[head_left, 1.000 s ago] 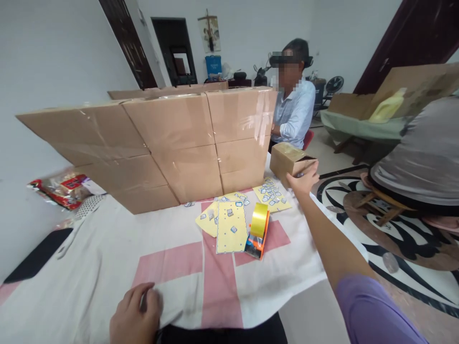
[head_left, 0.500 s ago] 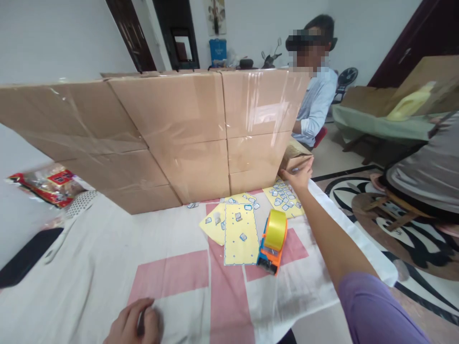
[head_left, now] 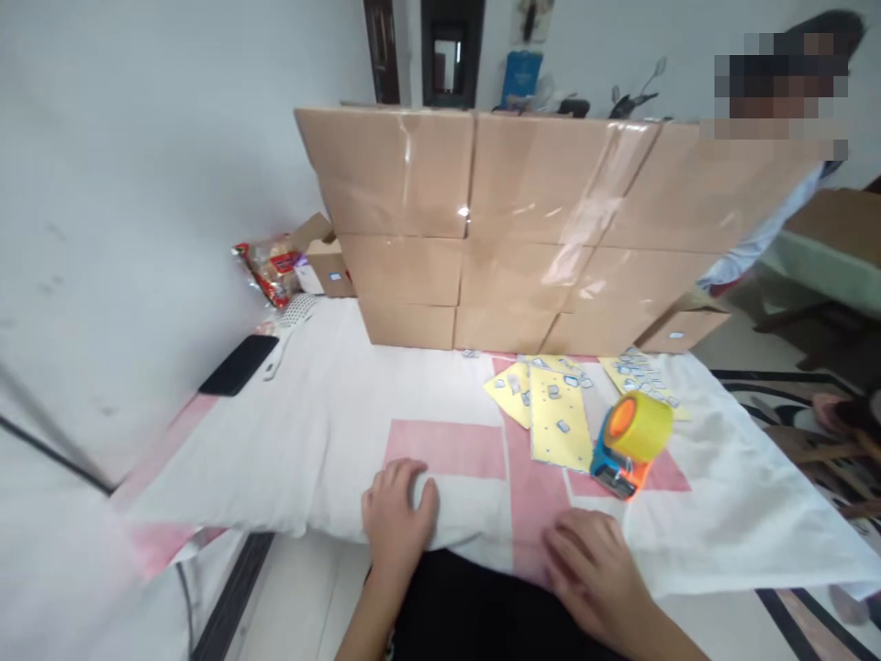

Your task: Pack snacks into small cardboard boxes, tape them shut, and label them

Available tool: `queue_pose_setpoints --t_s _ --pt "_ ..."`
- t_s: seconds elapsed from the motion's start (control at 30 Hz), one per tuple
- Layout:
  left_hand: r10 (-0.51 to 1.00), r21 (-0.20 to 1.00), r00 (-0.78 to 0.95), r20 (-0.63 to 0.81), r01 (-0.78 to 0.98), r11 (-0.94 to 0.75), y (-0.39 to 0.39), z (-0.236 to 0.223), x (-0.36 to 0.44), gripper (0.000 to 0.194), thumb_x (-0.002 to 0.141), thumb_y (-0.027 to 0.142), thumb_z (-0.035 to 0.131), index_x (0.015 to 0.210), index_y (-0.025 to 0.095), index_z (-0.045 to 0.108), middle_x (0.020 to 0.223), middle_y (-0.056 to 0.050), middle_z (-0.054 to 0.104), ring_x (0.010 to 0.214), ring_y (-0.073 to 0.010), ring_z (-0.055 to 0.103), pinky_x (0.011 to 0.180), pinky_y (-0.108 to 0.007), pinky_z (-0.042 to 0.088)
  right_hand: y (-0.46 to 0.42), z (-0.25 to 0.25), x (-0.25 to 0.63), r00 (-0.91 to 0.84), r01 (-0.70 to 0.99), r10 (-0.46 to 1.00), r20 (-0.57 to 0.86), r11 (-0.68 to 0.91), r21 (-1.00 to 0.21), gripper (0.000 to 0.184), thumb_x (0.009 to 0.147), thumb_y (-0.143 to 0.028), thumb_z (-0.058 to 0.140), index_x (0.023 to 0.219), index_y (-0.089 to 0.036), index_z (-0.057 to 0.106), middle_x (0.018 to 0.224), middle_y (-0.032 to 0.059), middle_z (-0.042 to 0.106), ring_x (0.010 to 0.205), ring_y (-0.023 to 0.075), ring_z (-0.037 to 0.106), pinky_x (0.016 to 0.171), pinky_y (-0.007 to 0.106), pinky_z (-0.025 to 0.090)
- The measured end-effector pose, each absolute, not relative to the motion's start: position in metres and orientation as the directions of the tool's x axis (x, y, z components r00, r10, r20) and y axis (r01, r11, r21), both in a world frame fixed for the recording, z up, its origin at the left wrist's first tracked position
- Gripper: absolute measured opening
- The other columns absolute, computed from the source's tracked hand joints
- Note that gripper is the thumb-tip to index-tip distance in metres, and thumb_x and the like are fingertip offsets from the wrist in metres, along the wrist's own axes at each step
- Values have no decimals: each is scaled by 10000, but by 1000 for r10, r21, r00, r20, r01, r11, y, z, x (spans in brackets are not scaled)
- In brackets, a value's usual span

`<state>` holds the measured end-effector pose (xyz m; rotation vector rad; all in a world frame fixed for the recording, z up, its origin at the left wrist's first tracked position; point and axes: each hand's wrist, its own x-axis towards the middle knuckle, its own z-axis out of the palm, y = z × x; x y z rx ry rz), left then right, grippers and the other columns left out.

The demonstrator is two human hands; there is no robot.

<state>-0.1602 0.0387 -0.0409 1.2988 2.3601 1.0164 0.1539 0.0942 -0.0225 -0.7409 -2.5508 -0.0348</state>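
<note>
While the left hand (head_left: 397, 514) and right hand (head_left: 597, 569) lie empty at the table's near edge (head_left: 295, 514), loose fingers should avoid the tape dispenser (head_left: 634, 439).

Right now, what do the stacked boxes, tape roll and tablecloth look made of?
Stacked boxes: probably cardboard, from the matte brown faces; glossy streaks suggest clear tape or film.
Tape roll: probably yellow plastic, with a smooth, slightly shiny outer face.
Tablecloth: fabric, dull white and pink, given its soft creases and draped edge; fibre unclear.
</note>
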Motion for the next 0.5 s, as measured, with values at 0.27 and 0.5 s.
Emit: queue_pose_setpoints --t_s 0.27,0.5 --pt "700 958 -709 81 250 142 28 7 -265 315 844 488 573 1012 228 631 983 -85 717 761 -218 655 637 -345 528 86 -31 88 -694 578 587 417 800 -162 207 927 -213 571 1115 -183 653 970 109 653 854 246 651 737 400 572" --pt "556 761 -602 573 643 -88 205 78 -414 328 902 239 537 1219 178 593 1218 -105 670 1033 -212 658 873 -346 544 96 -44 97 -725 566 525 446 823 -49 230 861 -263 641 1084 -223 684 924 98 708 801 245 708 676 356 626"
